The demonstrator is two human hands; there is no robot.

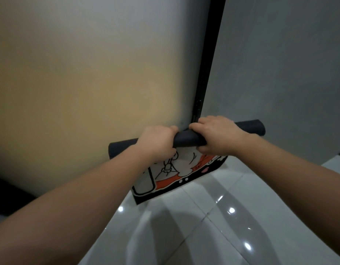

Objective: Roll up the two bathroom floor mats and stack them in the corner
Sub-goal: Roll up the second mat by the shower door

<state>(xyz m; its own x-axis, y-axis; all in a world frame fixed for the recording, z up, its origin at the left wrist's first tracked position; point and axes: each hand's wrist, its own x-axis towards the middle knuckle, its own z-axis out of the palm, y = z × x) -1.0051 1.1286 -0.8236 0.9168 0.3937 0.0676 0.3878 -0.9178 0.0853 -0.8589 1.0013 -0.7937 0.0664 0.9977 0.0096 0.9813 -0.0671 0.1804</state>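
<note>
Currently: mat (pixel 176 175) part rolled, at far edge of floor (pixel 203 226), against foot of frosted panel (pixel 79 83), by corner where black frame (pixel 207 64) meets grey wall (pixel 280 73). Roll (pixel 186 139) black, lying crosswise; both ends stick out past hands. Left hand (pixel 157 143): fingers curled round roll, gripping from above. Right hand (pixel 216 131): same grip, thumb under roll. Hands close together, apart, roll showing between. Unrolled part, cartoon print in orange, white, black, lies flat on tiles on near side.
</note>
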